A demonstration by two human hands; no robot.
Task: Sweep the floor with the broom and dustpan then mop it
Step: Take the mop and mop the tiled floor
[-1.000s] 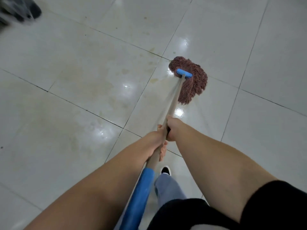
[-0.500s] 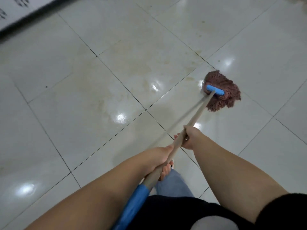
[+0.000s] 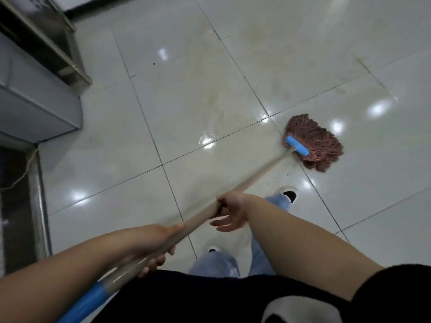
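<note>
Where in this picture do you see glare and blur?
Head view: bright glare spots on the wet floor, strongest near the mop head; the mop handle and left hand look motion-blurred; the tile lines bend from the wide lens.

Bright overhead glare spots on the glossy floor (image 3: 233,66); edges bent, slightly blurred

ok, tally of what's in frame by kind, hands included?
Mop: 1, head on the floor, handle held in both hands
Hands: 2, left and right, both on the handle
Shoes: 2, one near the mop, one further back
Metal cabinet: 1, at the left edge
Total: 6
</note>
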